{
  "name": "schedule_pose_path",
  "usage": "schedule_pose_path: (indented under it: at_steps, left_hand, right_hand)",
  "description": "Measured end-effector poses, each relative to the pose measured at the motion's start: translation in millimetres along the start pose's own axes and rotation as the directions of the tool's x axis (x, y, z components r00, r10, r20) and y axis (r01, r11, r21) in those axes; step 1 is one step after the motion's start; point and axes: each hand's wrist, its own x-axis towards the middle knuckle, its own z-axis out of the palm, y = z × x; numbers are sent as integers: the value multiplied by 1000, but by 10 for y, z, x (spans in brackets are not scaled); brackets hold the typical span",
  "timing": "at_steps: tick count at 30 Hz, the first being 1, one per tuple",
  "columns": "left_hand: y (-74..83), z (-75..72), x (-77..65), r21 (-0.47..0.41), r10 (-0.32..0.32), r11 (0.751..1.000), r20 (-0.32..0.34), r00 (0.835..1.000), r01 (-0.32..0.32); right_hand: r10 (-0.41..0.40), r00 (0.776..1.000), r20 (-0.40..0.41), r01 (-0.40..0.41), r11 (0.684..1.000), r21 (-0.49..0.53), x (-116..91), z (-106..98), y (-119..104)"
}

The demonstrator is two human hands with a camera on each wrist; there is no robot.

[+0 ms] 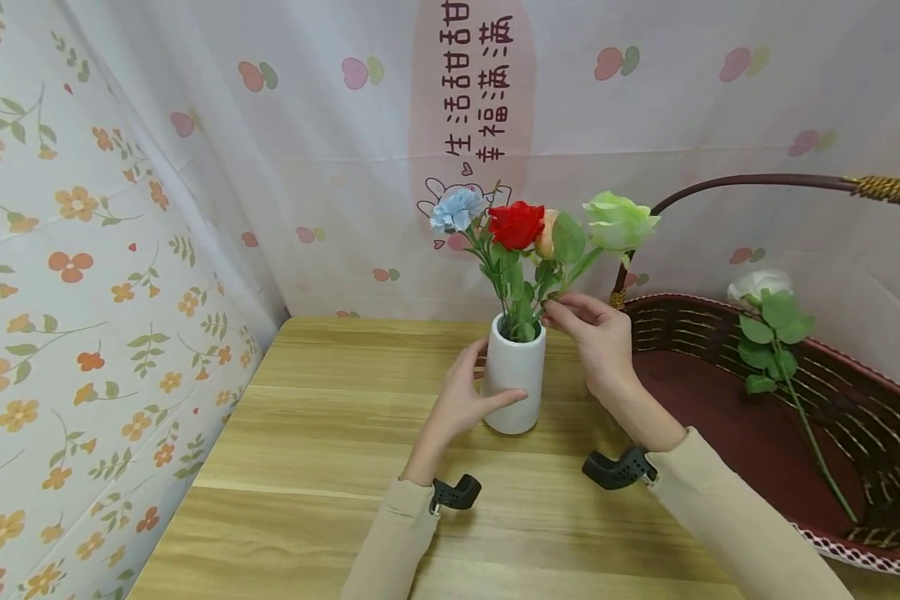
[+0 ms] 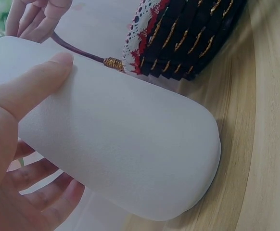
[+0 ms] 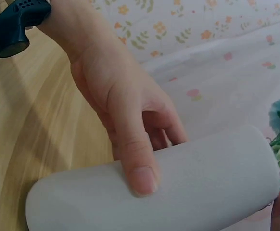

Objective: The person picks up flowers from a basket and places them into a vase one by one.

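A white vase (image 1: 513,387) stands upright on the wooden table, holding a blue carnation (image 1: 456,210), a red rose (image 1: 516,225) and a peach flower (image 1: 545,237) partly hidden by leaves. My left hand (image 1: 461,390) grips the vase from the left; in the left wrist view its thumb lies across the vase (image 2: 130,130), with the fingers around the other side. At the vase's rim, my right hand (image 1: 602,343) pinches the stem of a light green rose (image 1: 619,221), which leans right. The stem's lower end is hidden.
To the right stands a dark woven basket (image 1: 727,408) with a tall arched handle (image 1: 757,179). A white rose (image 1: 761,285) on a long stem lies in it. Behind the wooden table (image 1: 307,467) hangs a printed curtain (image 1: 307,167), and a floral cloth (image 1: 82,275) borders the left.
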Motion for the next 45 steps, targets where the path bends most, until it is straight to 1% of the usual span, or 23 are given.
schedule_pose_path:
  at_steps: [2,5,14,20,23,30,38,45]
  left_hand:
    - [2,-1,-5,-3,-1,1000,0,1000,1]
    - [2,1,-8,-7,-1,1000,3,1000,1]
    - [-3,-2,-8,-15,-10,1000,4,1000,11]
    - [-5,-3,-4,-17,-9,1000,4,1000,9]
    - [-4,-1,-3,-17,-4,1000,3,1000,4]
    - [-11,3,3,-15,4,1000,-2,1000,-4]
    - [-8,-1,-11,-22,2,1000,-1,1000,-2]
    - [-8,-2,-4,-17,2,1000,1,1000,-2]
  right_hand:
    - [19,1000,7,-18,999,-31,5,11,13]
    - [41,999,2,-41,998,-44,18,16,28]
    - [68,998,10,-68,998,-12,48,20,40]
    - [119,993,0,-118,987,-112,49,26,67]
    - [125,992,4,-123,984,-132,48,26,79]
    - [110,994,28,-106,987,-120,51,14,98]
    - [124,991,49,-116,983,-145,38,-1,111]
    - [128,989,72,-118,985,-126,3,-40,92]
